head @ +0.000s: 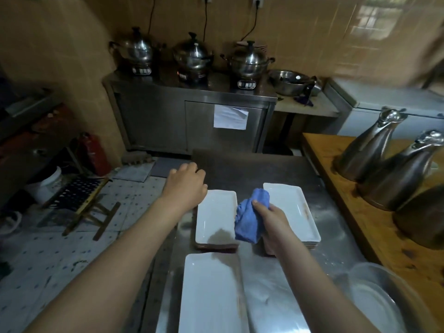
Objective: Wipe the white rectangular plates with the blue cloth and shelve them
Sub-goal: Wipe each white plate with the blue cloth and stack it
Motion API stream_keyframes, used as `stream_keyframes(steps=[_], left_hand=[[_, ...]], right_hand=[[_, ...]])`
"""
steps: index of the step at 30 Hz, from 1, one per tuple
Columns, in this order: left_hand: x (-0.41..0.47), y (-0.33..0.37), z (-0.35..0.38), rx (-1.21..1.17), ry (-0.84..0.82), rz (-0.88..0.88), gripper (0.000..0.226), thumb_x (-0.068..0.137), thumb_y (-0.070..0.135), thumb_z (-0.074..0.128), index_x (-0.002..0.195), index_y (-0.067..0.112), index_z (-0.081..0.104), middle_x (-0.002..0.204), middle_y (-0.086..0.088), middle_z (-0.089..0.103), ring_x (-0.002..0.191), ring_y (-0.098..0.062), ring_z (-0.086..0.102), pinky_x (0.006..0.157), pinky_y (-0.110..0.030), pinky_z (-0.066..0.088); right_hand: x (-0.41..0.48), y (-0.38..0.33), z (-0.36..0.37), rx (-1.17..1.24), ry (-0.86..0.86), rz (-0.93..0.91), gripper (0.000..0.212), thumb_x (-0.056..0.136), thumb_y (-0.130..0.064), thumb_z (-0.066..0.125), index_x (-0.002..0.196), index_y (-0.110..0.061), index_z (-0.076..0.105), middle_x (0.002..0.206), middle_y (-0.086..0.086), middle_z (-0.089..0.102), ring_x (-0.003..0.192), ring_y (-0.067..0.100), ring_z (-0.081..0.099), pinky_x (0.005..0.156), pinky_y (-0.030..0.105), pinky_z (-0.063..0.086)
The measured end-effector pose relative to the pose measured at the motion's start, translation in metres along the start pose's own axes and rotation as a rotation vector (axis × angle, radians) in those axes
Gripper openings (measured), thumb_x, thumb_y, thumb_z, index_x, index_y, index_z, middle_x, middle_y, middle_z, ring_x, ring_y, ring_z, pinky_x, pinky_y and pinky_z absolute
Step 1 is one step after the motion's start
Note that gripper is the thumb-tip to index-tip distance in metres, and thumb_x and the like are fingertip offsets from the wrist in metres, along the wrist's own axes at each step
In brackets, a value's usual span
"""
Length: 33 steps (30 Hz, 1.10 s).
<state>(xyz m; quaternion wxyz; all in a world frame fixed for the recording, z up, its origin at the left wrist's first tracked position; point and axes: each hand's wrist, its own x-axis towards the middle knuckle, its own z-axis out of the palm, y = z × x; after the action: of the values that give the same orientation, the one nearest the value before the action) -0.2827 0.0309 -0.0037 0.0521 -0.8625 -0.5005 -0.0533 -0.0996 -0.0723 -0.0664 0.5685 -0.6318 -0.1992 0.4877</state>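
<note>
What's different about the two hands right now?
The right hand grips the blue cloth; the left hand holds nothing. The left hand is farther out, by the left plate stack's far corner; the right hand is between that stack and the right plate stack. Both are bare.

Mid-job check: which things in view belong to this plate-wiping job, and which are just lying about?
Job: blue cloth, held in the right hand; white rectangular plates: far-left plate, far-right plate, near plate.
Lying about: lidded steel pots, steel jugs, steel bowl, folding stool.
</note>
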Motion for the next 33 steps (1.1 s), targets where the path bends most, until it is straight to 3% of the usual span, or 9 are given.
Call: stream_keyframes(steps=[4, 6, 8, 12, 18, 23, 26, 33], left_hand=[[0.010, -0.015, 0.023, -0.079, -0.003, -0.015, 0.036, 0.094, 0.033, 0.041, 0.123, 0.015, 0.052, 0.126, -0.006, 0.048, 0.117, -0.025, 0.044, 0.094, -0.040, 0.039], [0.014, -0.016, 0.037, -0.123, -0.025, -0.027, 0.037, 0.093, 0.033, 0.041, 0.124, 0.015, 0.051, 0.127, -0.006, 0.048, 0.117, -0.024, 0.045, 0.095, -0.039, 0.038], [0.018, -0.015, 0.052, -0.145, -0.061, -0.034, 0.038, 0.093, 0.034, 0.041, 0.126, 0.015, 0.051, 0.129, -0.006, 0.048, 0.118, -0.024, 0.044, 0.096, -0.038, 0.038], [0.029, -0.014, 0.084, -0.187, -0.147, -0.062, 0.038, 0.093, 0.031, 0.041, 0.125, 0.013, 0.051, 0.125, -0.007, 0.049, 0.115, -0.024, 0.046, 0.093, -0.038, 0.039], [0.036, -0.006, 0.131, -0.340, -0.273, -0.200, 0.037, 0.094, 0.034, 0.045, 0.120, 0.010, 0.052, 0.123, -0.011, 0.051, 0.114, -0.027, 0.047, 0.086, -0.034, 0.041], [0.037, 0.000, 0.163, -0.589, -0.311, -0.377, 0.046, 0.087, 0.035, 0.060, 0.123, 0.008, 0.050, 0.124, -0.011, 0.053, 0.110, -0.027, 0.052, 0.084, -0.032, 0.042], [0.036, 0.003, 0.176, -0.626, -0.293, -0.471, 0.043, 0.084, 0.028, 0.067, 0.116, 0.005, 0.051, 0.122, -0.013, 0.052, 0.108, -0.028, 0.053, 0.082, -0.031, 0.041], [0.031, -0.001, 0.189, -0.705, -0.213, -0.571, 0.019, 0.083, 0.021, 0.067, 0.091, 0.005, 0.060, 0.098, -0.012, 0.058, 0.074, -0.018, 0.048, 0.061, -0.026, 0.028]], right_hand=[[0.013, 0.007, 0.016, -0.022, 0.037, 0.023, 0.014, 0.089, -0.025, 0.064, 0.089, -0.011, 0.061, 0.085, 0.007, 0.069, 0.079, 0.021, 0.067, 0.059, 0.027, 0.050], [0.020, 0.013, 0.018, -0.017, 0.034, 0.046, 0.013, 0.089, -0.022, 0.063, 0.089, -0.009, 0.062, 0.087, 0.009, 0.071, 0.081, 0.023, 0.068, 0.062, 0.028, 0.052], [0.025, 0.018, 0.018, -0.016, 0.017, 0.056, 0.016, 0.089, -0.019, 0.063, 0.094, -0.004, 0.063, 0.092, 0.015, 0.072, 0.087, 0.029, 0.069, 0.076, 0.036, 0.056], [0.046, 0.028, 0.014, -0.025, 0.018, 0.082, 0.025, 0.089, -0.020, 0.063, 0.103, 0.001, 0.063, 0.099, 0.019, 0.070, 0.095, 0.034, 0.067, 0.091, 0.045, 0.052], [0.075, 0.046, 0.012, -0.036, 0.015, 0.129, 0.024, 0.088, -0.019, 0.064, 0.098, 0.003, 0.064, 0.103, 0.024, 0.067, 0.100, 0.039, 0.064, 0.094, 0.049, 0.049], [0.089, 0.059, 0.008, -0.042, -0.012, 0.159, 0.012, 0.088, -0.022, 0.065, 0.088, -0.010, 0.067, 0.094, 0.011, 0.071, 0.093, 0.026, 0.067, 0.081, 0.034, 0.053], [0.094, 0.065, 0.005, -0.043, -0.004, 0.181, 0.012, 0.087, -0.023, 0.065, 0.089, -0.011, 0.068, 0.097, 0.011, 0.071, 0.093, 0.025, 0.067, 0.086, 0.036, 0.052], [0.101, 0.068, 0.003, -0.029, 0.026, 0.231, 0.011, 0.087, -0.020, 0.066, 0.086, -0.010, 0.067, 0.094, 0.013, 0.071, 0.097, 0.031, 0.066, 0.093, 0.044, 0.051]])
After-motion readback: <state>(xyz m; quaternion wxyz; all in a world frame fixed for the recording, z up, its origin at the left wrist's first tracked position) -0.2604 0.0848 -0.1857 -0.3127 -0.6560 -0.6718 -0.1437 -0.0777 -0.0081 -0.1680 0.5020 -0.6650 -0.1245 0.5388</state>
